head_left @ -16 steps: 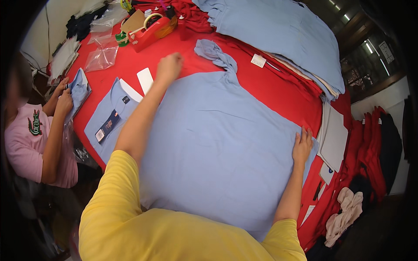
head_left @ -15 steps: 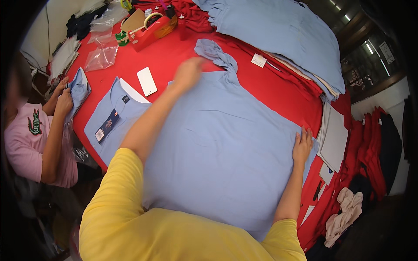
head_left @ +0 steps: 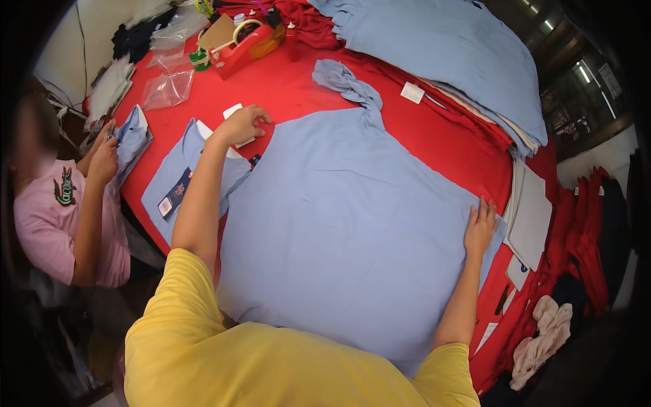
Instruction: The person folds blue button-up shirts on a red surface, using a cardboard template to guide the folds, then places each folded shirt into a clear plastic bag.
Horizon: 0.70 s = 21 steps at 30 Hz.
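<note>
A light blue shirt (head_left: 339, 230) lies spread across the red-covered table in front of me, one sleeve (head_left: 349, 85) twisted at its far end. My right hand (head_left: 480, 227) rests flat on the shirt's right edge, fingers stretched out. Above a white card (head_left: 232, 108) left of the shirt's far edge hovers my left hand (head_left: 243, 126), its fingers loosely bent and apart, with nothing visible in them. The hand covers part of the card. Under my left forearm is a folded blue shirt (head_left: 163, 180) with a dark hang tag (head_left: 175, 195).
A person in a pink shirt (head_left: 71, 224) at the left handles a folded blue garment (head_left: 132, 139). Stacked blue garments (head_left: 441, 54) fill the far right. A red tape dispenser (head_left: 234, 57) and clear plastic bags (head_left: 168, 88) sit at the back; white sheets (head_left: 529, 217) lie at the right.
My left hand has moved left, from the shirt's far edge to above the white card, and its fingers are apart. My right hand stays on the shirt's right edge. The view has shifted slightly.
</note>
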### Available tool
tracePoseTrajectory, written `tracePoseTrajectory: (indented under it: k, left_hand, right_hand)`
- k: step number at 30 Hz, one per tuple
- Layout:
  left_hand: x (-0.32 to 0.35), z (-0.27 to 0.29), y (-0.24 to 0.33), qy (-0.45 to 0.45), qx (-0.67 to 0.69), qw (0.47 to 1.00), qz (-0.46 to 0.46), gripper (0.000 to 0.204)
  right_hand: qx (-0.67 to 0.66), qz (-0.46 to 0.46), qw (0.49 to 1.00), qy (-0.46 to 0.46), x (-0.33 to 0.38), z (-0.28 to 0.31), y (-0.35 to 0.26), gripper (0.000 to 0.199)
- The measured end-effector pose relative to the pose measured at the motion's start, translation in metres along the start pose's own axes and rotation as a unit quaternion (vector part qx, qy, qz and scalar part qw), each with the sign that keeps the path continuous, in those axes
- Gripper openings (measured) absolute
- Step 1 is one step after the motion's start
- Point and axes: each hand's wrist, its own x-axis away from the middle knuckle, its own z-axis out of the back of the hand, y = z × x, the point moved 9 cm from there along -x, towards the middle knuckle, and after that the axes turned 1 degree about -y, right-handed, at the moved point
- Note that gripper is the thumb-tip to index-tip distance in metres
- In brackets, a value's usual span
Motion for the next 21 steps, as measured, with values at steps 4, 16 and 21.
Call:
tracePoseTrajectory:
  k: [4,16,21]
  left_hand:
    - [0.005,-0.008,0.002,-0.005,0.071,0.997,0.005,0.013]
    - [0.021,0.048,-0.045,0.241,-0.047,0.968,0.047,0.013]
    - [0.017,0.021,-0.028,0.092,0.074,0.989,0.090,0.020]
  right_hand:
    - [0.021,0.003,1.000,-0.004,-0.002,0.000,0.005,0.044]
    - [0.013,0.003,1.000,0.002,-0.002,-0.004,0.006,0.044]
    - [-0.003,0.003,1.000,-0.002,-0.001,0.001,0.002,0.044]
